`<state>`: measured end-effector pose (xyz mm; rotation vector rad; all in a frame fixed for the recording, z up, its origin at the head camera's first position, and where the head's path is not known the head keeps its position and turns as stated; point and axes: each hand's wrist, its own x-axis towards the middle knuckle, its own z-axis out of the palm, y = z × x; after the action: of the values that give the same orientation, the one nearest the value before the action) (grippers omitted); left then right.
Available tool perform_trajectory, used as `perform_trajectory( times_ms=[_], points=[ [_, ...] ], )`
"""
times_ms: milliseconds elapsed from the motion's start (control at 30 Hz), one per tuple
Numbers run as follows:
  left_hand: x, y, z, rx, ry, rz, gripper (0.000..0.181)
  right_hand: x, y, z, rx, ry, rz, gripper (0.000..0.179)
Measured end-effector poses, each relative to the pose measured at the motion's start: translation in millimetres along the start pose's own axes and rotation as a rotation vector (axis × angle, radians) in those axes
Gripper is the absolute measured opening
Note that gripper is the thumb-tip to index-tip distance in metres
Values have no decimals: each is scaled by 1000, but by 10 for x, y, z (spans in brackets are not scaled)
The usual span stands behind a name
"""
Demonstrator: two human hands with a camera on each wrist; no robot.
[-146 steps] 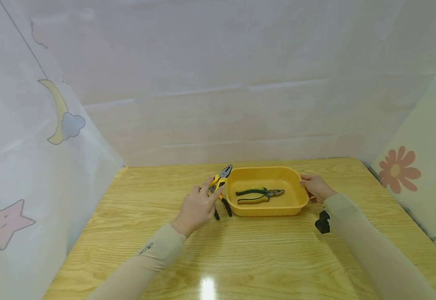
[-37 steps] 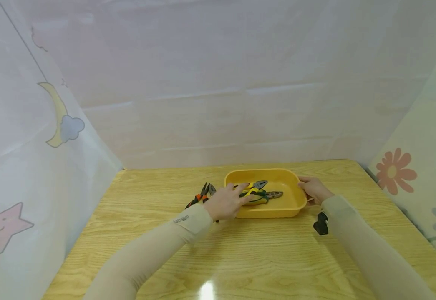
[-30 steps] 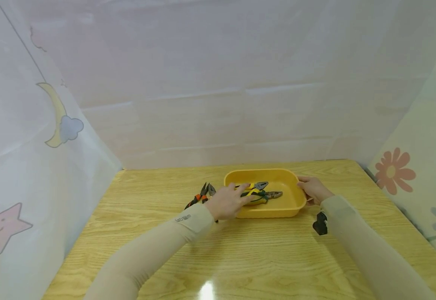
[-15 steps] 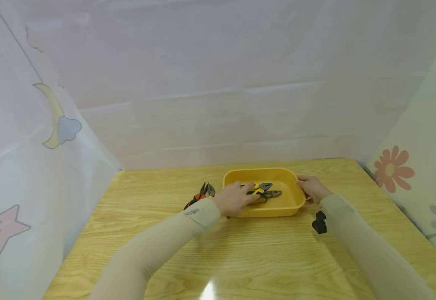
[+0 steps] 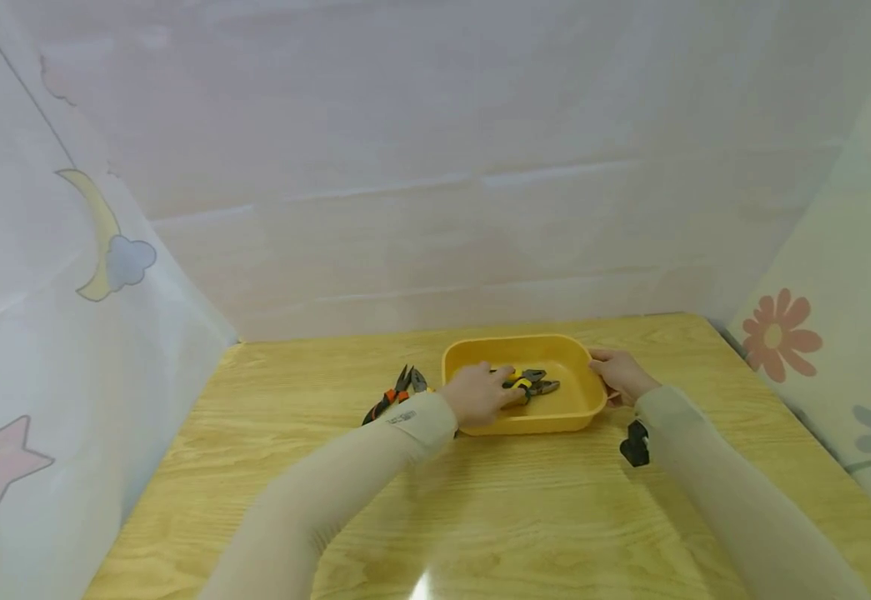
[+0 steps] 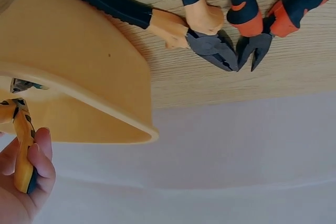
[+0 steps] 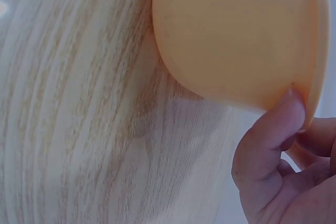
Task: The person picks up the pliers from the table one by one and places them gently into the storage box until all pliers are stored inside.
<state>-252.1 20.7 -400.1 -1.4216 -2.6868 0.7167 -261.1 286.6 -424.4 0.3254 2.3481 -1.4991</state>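
Note:
A yellow plastic tray (image 5: 533, 426) lies on the wooden table. My left hand (image 5: 476, 395) reaches over its left end and grips yellow-and-black pliers (image 6: 24, 153) by the handles, with thumb and fingers around them in the left wrist view. The metal head of these pliers points right, low inside the tray. Beneath and beside it, a second pair of pliers, green-handled (image 5: 550, 387), lies in the tray, mostly covered by my hand. At the tray's right end, my right hand (image 5: 623, 376) pinches the rim between thumb and fingers, seen close in the right wrist view.
Left of the tray lie orange-and-black pliers (image 5: 387, 403) and another pair with yellow-and-black handles (image 6: 210, 45), their heads almost together. My left forearm partly covers them in the head view. A white sheet wall (image 5: 375, 250) stands behind the table, with printed sheets on both sides.
My left hand has carried the yellow-and-black pliers from beside the tray to inside it, then shifted slightly right. My right hand keeps its hold on the rim.

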Motion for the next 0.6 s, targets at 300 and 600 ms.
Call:
perform_trajectory(
  times_ms=[300, 600],
  points=[
    [190, 43, 5, -34, -75, -7, 47, -23, 14, 15, -13, -13, -14, 50],
    [198, -5, 123, -188, -108, -92, 46, -7, -17, 77, -9, -22, -12, 49]
  ],
)
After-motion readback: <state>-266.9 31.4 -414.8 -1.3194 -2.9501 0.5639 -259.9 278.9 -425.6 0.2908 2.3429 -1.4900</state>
